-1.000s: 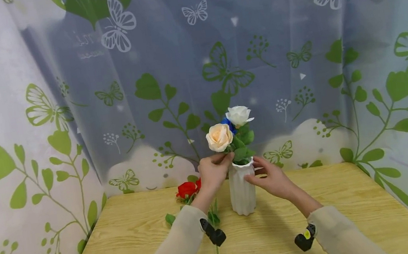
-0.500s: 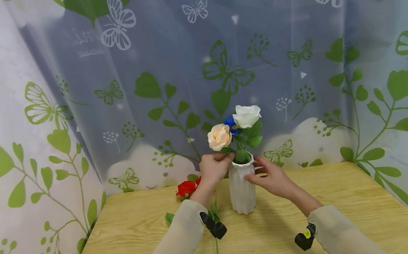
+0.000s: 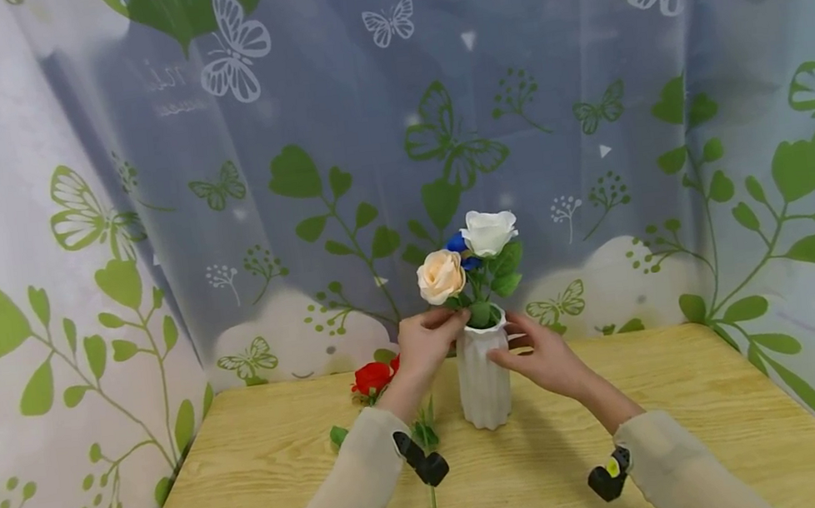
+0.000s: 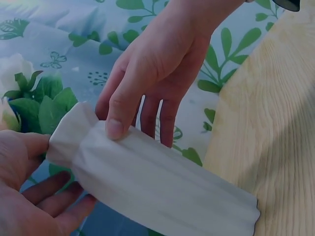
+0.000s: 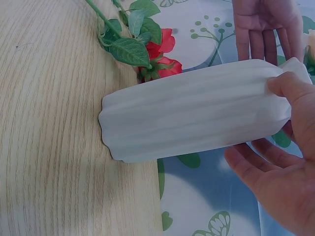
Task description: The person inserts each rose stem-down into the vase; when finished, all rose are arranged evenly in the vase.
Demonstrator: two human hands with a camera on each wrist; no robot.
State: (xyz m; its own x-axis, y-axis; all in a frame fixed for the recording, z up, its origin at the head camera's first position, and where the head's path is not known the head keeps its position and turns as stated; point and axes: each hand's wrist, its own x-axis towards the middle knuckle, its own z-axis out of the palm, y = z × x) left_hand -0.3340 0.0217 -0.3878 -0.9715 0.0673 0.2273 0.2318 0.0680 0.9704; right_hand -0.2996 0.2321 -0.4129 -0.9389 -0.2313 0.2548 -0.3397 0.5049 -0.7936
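Note:
A ribbed white vase (image 3: 485, 375) stands upright on the table, holding a cream rose (image 3: 442, 276), a white rose (image 3: 490, 232) and a blue flower (image 3: 456, 243) with green leaves (image 3: 506, 268). My right hand (image 3: 544, 357) grips the vase near its mouth, thumb (image 5: 290, 83) on the near side and fingers under the neck. On the opposite side, my left hand (image 3: 427, 342) holds the rim, thumb and forefinger just below the cream rose. In the left wrist view its other fingers (image 4: 74, 209) curve loosely beside the neck. The flowers' lower stems are hidden inside the vase.
Red roses (image 3: 372, 378) with leafy stems lie on the wooden table (image 3: 266, 471), partly hidden behind my left forearm. One long green stem (image 3: 433, 502) runs toward the near edge. A printed curtain (image 3: 328, 87) surrounds the table's back and sides.
The white rose and its leaves have shifted to the right, spreading away from the cream rose, which has moved slightly right. The blue flower has shifted a little. Both hands and the vase keep nearly the same place.

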